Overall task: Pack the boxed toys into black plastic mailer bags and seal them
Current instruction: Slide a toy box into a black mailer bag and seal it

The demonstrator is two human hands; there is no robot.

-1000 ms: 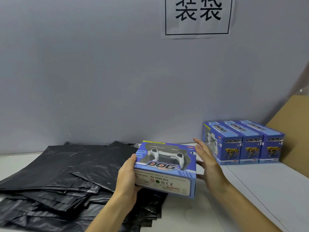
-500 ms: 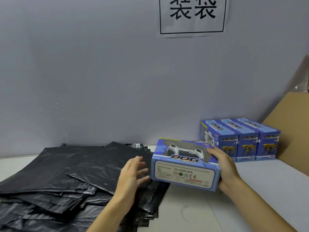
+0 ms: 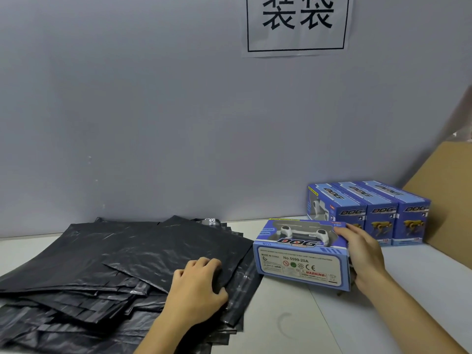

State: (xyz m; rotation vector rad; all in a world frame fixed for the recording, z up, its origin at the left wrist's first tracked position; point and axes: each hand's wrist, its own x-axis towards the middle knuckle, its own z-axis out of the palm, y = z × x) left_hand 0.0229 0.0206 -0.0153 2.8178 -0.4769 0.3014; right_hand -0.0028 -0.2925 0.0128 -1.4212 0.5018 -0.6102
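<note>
Overhead, a wall sign reads "装袋". The left hand pinches the top black mailer bag on the stack. The right hand grips the blue toy box, marked "DOG", "No.5599-20A", "WARNING", just above the table.

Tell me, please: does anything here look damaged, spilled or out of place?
Nothing stands out. The mailer bags lie in a loose, fanned pile, the boxed toy in the right hand looks intact, and the three boxes stand in a neat row.

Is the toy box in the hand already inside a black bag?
No, still outside. The right hand holds the bare toy box beside the pile of black bags.
</note>
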